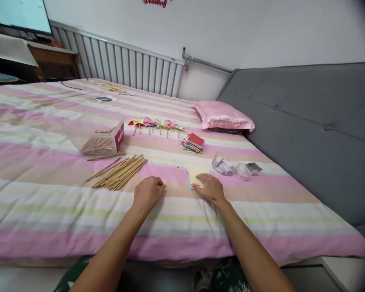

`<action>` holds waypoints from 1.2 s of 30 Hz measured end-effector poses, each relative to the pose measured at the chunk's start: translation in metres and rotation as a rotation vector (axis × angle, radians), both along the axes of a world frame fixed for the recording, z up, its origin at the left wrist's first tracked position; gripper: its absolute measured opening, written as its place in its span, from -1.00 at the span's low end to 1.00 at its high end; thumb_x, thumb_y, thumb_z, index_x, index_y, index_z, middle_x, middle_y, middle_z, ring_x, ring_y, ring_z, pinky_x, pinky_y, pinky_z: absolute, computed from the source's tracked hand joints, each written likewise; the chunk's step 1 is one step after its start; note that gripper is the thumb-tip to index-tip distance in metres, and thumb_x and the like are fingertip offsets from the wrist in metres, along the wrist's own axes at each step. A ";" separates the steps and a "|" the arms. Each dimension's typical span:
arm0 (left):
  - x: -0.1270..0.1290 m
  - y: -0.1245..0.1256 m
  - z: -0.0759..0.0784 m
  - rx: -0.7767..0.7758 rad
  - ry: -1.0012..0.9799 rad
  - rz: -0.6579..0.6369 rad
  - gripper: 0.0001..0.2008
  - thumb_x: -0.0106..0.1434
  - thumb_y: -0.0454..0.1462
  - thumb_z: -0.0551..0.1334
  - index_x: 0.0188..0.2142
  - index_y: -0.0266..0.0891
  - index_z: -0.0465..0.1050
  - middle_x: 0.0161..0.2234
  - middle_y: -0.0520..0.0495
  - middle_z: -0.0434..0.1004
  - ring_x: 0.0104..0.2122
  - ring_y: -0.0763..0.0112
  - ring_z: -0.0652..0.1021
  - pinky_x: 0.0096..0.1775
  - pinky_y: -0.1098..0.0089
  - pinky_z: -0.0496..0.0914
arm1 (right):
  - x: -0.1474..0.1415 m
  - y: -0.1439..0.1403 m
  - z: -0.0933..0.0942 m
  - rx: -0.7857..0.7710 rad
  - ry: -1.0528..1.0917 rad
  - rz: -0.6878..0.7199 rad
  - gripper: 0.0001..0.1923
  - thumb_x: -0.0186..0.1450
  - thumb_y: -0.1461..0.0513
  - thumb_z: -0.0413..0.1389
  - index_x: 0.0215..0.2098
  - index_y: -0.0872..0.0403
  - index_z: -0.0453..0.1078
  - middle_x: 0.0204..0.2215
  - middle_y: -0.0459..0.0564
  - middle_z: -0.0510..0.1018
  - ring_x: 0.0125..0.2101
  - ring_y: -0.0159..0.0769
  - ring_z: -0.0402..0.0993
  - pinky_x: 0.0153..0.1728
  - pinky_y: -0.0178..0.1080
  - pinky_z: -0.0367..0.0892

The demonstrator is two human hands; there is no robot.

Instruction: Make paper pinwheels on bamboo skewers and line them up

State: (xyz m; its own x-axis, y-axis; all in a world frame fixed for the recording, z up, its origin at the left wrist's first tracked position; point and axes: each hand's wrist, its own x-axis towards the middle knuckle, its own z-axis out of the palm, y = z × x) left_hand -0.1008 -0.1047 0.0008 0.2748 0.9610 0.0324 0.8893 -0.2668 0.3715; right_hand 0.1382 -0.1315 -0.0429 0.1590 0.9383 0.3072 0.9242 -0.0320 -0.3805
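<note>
Right hand flat and open on yellow paper atop the striped blanket. Left hand curled loosely, empty — just right of the wooden sticks. Farther off — paper pinwheels in a row.

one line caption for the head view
Right hand presses yellow paper on striped bed; left hand rests beside wooden sticks.

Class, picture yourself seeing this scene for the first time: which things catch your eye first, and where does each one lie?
A row of colourful paper pinwheels lies mid-bed on the striped bedspread. Nearer, the right hand presses on a yellow paper square, and the left hand rests closed beside loose wooden sticks.
</note>
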 end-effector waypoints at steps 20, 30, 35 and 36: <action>0.001 0.000 -0.001 0.003 -0.001 -0.005 -0.76 0.16 -0.16 0.10 -0.36 -0.17 0.52 -0.34 -0.10 0.58 -0.30 0.24 0.52 -0.35 0.37 0.29 | 0.013 0.002 -0.006 0.015 0.060 -0.006 -0.77 0.12 0.18 0.07 -0.30 -0.02 0.50 -0.27 -0.04 0.61 -0.28 -0.19 0.50 -0.30 -0.28 0.29; 0.000 -0.001 0.000 0.010 -0.025 -0.002 -0.77 0.15 -0.17 0.11 -0.36 -0.19 0.52 -0.36 -0.12 0.58 -0.32 0.22 0.52 -0.37 0.37 0.26 | 0.019 0.003 -0.005 0.185 0.094 -0.276 -0.75 0.20 0.22 -0.05 -0.51 0.06 0.43 -0.61 -0.02 0.51 -0.57 -0.29 0.33 -0.51 -0.31 0.11; -0.001 0.000 -0.002 0.008 -0.122 0.008 -0.78 0.13 -0.18 0.14 -0.40 -0.22 0.52 -0.40 -0.17 0.56 -0.32 0.16 0.51 -0.34 0.33 0.26 | 0.023 0.006 0.003 0.421 0.149 -0.499 -0.68 0.26 0.20 -0.11 -0.37 0.18 0.44 -0.54 0.10 0.54 -0.53 -0.22 0.37 -0.48 -0.27 0.15; -0.001 0.000 -0.002 -0.009 -0.191 0.018 -0.79 0.12 -0.19 0.15 -0.42 -0.23 0.52 -0.40 -0.19 0.56 -0.31 0.13 0.51 -0.32 0.31 0.26 | 0.021 0.005 0.005 0.464 0.157 -0.507 -0.66 0.27 0.19 -0.13 -0.33 0.20 0.44 -0.50 0.14 0.55 -0.50 -0.19 0.40 -0.45 -0.25 0.18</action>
